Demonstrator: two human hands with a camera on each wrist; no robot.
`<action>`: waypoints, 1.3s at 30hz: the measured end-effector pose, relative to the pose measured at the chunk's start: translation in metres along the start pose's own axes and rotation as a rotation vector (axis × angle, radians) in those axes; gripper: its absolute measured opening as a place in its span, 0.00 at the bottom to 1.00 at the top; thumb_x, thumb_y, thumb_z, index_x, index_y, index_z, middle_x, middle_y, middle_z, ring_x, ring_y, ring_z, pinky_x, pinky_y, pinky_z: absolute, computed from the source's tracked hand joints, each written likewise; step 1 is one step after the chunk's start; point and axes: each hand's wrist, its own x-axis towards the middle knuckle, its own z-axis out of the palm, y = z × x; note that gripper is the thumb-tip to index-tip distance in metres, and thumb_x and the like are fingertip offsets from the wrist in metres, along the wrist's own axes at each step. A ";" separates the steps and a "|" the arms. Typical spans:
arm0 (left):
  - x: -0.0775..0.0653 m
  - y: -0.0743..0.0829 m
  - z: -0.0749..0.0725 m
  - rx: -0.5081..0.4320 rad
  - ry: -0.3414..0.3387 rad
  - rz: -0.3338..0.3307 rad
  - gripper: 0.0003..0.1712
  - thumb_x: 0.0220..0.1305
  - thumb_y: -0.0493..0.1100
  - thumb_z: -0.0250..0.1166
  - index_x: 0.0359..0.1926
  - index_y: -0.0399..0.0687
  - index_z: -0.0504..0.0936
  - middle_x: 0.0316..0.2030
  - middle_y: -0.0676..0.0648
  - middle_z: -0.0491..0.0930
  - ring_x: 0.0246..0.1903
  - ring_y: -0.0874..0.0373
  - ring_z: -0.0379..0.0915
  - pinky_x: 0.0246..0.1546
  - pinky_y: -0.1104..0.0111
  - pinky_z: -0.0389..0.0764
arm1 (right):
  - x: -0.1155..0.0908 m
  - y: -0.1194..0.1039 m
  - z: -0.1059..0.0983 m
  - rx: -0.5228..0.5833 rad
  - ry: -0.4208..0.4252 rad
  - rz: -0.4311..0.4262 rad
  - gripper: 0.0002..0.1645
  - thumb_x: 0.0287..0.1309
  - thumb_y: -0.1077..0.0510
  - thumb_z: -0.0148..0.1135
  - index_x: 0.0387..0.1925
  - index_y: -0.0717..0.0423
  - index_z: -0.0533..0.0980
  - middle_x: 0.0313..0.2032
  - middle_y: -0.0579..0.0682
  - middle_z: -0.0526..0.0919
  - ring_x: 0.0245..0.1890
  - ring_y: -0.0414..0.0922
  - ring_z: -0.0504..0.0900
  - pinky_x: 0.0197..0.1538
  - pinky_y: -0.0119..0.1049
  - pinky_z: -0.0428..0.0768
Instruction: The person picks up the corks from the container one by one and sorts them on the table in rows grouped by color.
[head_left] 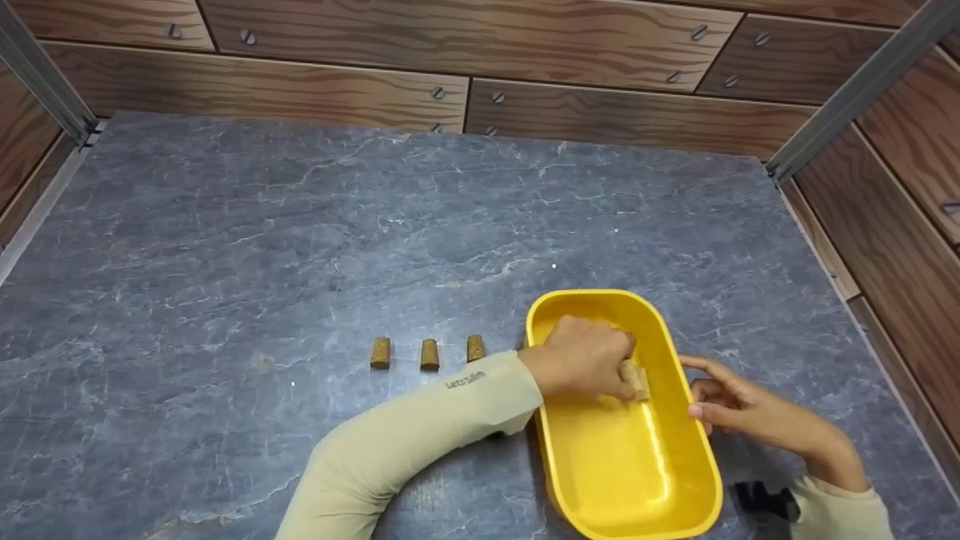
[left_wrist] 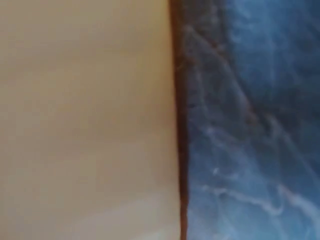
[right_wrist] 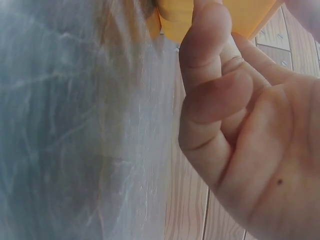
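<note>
1 tan piece (head_left: 636, 381) seemingly juts from left grip (head_left: 586, 357).

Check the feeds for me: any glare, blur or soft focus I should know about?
Head view: generally legible, with a bright glare streak inside the yellow bin; left wrist view: heavily blurred, what looks like the pale sleeve filling the left side, tabletop out of focus; right wrist view: right hand fairly clear, tabletop soft with a whitish sheen.
</note>
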 end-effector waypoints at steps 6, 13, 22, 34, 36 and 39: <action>-0.011 -0.005 -0.026 -0.036 -0.020 0.007 0.19 0.55 0.65 0.65 0.41 0.63 0.78 0.26 0.60 0.76 0.26 0.64 0.72 0.24 0.69 0.70 | 0.000 -0.001 0.000 0.004 -0.006 0.002 0.36 0.72 0.67 0.40 0.71 0.32 0.51 0.40 0.43 0.80 0.34 0.37 0.79 0.36 0.37 0.80; -0.043 -0.028 -0.053 -0.171 -0.023 0.054 0.28 0.54 0.64 0.67 0.53 0.59 0.78 0.26 0.59 0.75 0.25 0.65 0.66 0.27 0.72 0.70 | 0.001 -0.002 0.000 0.040 -0.027 0.000 0.37 0.72 0.68 0.39 0.72 0.31 0.49 0.39 0.43 0.79 0.33 0.36 0.78 0.34 0.38 0.78; -0.095 -0.056 -0.065 -0.528 0.043 0.052 0.28 0.53 0.54 0.71 0.54 0.50 0.77 0.15 0.59 0.65 0.16 0.67 0.57 0.18 0.76 0.60 | 0.000 -0.001 0.000 0.047 -0.026 -0.005 0.38 0.72 0.68 0.38 0.73 0.34 0.47 0.39 0.44 0.79 0.33 0.38 0.78 0.35 0.38 0.79; -0.168 -0.099 -0.060 -0.742 0.158 -0.021 0.25 0.52 0.46 0.73 0.52 0.48 0.78 0.15 0.57 0.62 0.17 0.66 0.55 0.19 0.76 0.61 | 0.001 -0.001 -0.001 0.044 -0.027 -0.001 0.37 0.72 0.68 0.38 0.72 0.32 0.49 0.39 0.43 0.80 0.33 0.37 0.79 0.35 0.38 0.79; -0.180 -0.105 -0.055 -0.746 0.162 -0.054 0.26 0.52 0.47 0.73 0.52 0.47 0.78 0.16 0.57 0.62 0.17 0.66 0.55 0.19 0.76 0.62 | 0.001 -0.001 -0.001 0.051 -0.033 -0.002 0.37 0.72 0.68 0.38 0.72 0.32 0.49 0.39 0.43 0.80 0.33 0.37 0.79 0.36 0.38 0.80; -0.196 -0.114 -0.047 -0.749 0.158 -0.105 0.27 0.52 0.48 0.72 0.53 0.47 0.78 0.16 0.57 0.62 0.17 0.67 0.56 0.19 0.77 0.62 | 0.001 0.000 -0.001 0.069 -0.042 -0.003 0.37 0.72 0.69 0.38 0.73 0.32 0.48 0.40 0.44 0.80 0.34 0.37 0.79 0.37 0.37 0.81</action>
